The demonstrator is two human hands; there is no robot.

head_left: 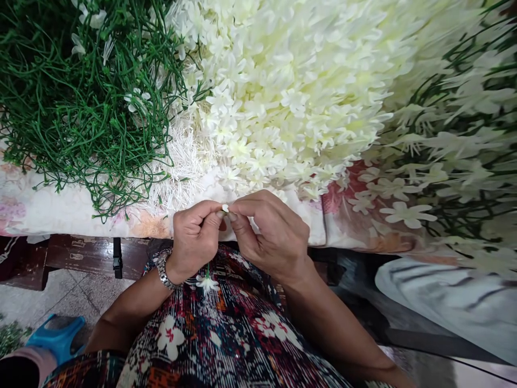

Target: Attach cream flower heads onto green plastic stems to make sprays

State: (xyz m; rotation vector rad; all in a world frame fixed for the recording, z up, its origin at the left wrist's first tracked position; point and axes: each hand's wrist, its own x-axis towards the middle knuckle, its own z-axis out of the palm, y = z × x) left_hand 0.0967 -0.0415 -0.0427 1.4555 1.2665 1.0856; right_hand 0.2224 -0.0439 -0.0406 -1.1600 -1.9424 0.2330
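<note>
My left hand (196,240) and my right hand (271,233) meet fingertip to fingertip at the table's front edge, both closed in a pinch. Between them shows a small white artificial petal piece (225,208). From under my left hand hangs a white artificial flower (207,283) on a thin green stem, whose upper part is hidden by the fingers. Just beyond my hands lie a heap of loose cream-white artificial blossoms (278,118), a bunch of thin white stamens (181,159) and a tangled pile of green plastic stems (84,113).
A floral cloth (137,226) covers the table. On the right are assembled white flowers (407,214) with green stems, and below them a pale-clothed part of another person (448,302). A blue plastic stool (56,339) stands on the floor at lower left.
</note>
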